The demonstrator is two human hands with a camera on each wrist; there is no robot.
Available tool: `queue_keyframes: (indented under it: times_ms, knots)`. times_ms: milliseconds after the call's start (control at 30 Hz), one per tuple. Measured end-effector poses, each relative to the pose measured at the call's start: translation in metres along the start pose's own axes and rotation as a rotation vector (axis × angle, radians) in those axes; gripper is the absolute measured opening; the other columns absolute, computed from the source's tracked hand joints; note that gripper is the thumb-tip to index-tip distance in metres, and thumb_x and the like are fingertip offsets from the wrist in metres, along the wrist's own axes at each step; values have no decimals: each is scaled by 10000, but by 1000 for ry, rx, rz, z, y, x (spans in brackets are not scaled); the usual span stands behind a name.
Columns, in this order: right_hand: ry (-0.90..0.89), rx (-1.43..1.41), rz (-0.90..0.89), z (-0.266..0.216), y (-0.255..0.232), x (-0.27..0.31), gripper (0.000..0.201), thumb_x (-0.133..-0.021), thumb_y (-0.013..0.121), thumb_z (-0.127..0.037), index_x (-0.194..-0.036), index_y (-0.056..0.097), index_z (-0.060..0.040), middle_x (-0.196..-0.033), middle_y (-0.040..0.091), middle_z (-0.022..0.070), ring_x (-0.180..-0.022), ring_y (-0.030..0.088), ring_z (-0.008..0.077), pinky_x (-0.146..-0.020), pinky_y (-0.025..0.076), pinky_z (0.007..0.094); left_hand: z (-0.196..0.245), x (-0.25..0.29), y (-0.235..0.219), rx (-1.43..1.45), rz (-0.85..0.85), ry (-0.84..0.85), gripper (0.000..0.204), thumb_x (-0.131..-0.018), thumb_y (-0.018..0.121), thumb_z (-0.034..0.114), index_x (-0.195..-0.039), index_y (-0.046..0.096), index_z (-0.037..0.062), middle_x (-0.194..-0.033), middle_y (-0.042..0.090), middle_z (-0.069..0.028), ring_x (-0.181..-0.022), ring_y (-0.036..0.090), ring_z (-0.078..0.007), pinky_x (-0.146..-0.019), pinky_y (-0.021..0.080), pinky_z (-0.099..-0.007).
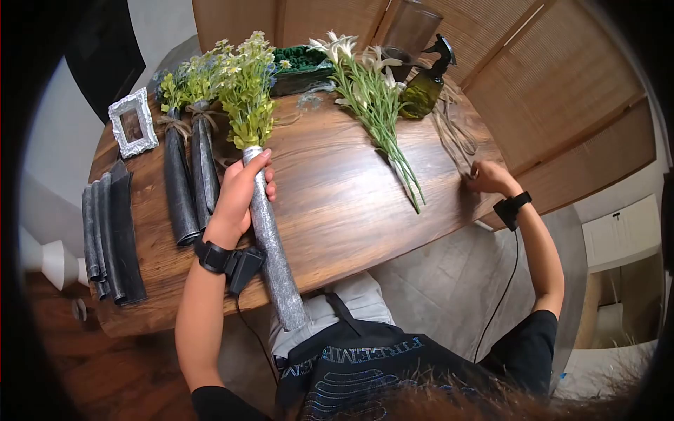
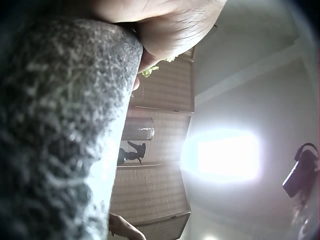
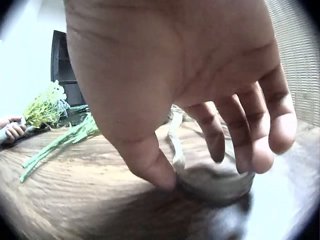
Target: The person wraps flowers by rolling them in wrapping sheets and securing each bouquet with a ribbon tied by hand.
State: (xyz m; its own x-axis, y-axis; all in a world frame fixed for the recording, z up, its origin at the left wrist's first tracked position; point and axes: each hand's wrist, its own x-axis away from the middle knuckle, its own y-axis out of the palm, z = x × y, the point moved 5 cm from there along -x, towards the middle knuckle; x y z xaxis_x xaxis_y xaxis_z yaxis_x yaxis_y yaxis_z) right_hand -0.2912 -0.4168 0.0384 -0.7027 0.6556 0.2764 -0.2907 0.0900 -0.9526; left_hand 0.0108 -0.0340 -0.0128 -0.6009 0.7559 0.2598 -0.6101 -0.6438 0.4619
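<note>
My left hand grips a bouquet stem wrapped in silvery-grey paper, with small white flowers and yellow-green leaves above the fist. The lower end of the wrap hangs past the table's front edge. In the left wrist view the grey wrap fills the left side, against the palm of the hand. My right hand is down at the loose end of the beige twine at the table's right. The right wrist view has the thumb and fingers spread apart above a loop of twine.
Two wrapped bouquets with twine bows, rolled dark sheets and a silver frame are on the left. White lilies lie across the middle. A green spray bottle, a glass vase and a dark green-filled box stand behind.
</note>
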Motion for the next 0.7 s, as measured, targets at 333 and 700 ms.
queue_keyframes:
  times_ms: [333, 700]
  knots:
    - [33, -458, -95, -3, -80, 19, 170, -883, 447, -79, -948, 582, 0, -692, 650, 94, -570, 648, 175, -419, 491, 269, -4, -4, -4, 7, -6, 2, 205, -926, 586, 269, -891, 499, 87, -667, 507, 10, -540, 494, -94, -486, 415, -231]
    - [-821, -92, 1228, 2, -361, 123, 325, -993, 357, -178, -1158, 561, 15, -1180, 592, 192, -1079, 597, 276, -856, 504, 350, -5, -4, -3, 20, -6, 0, 211, -916, 600, 258, -872, 492, 82, -668, 513, 0, -544, 503, -100, -492, 430, -237]
